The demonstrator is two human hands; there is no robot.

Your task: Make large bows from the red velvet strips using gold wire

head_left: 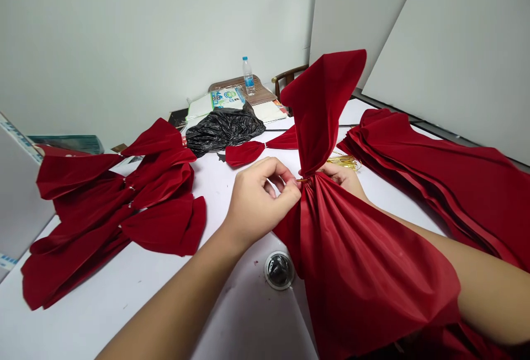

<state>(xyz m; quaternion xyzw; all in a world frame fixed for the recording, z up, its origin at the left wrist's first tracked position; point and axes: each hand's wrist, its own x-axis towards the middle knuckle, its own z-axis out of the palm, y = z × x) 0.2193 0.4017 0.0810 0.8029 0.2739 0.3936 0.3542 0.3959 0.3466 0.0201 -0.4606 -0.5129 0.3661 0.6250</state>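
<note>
A red velvet cloth [339, 249] is bunched at its waist in front of me, its upper part standing up and its lower part fanning down. Thumb and fingers of my left hand [260, 197] pinch the end of a thin gold twist tie [303, 180] at the gathered waist. Behind the cloth, my right hand [343, 176] closes on the gather from the far side; most of its fingers are hidden. A bundle of gold twist ties [345, 162] lies on the table just beyond it.
Tied red cloths [124, 200] are piled at the left, with another tied cloth [244, 153] further back. Flat red cloths [439, 167] are stacked at the right. A black plastic bag [223, 128], a water bottle [248, 77] and a round table fitting [279, 270] are also on the white table [83, 316].
</note>
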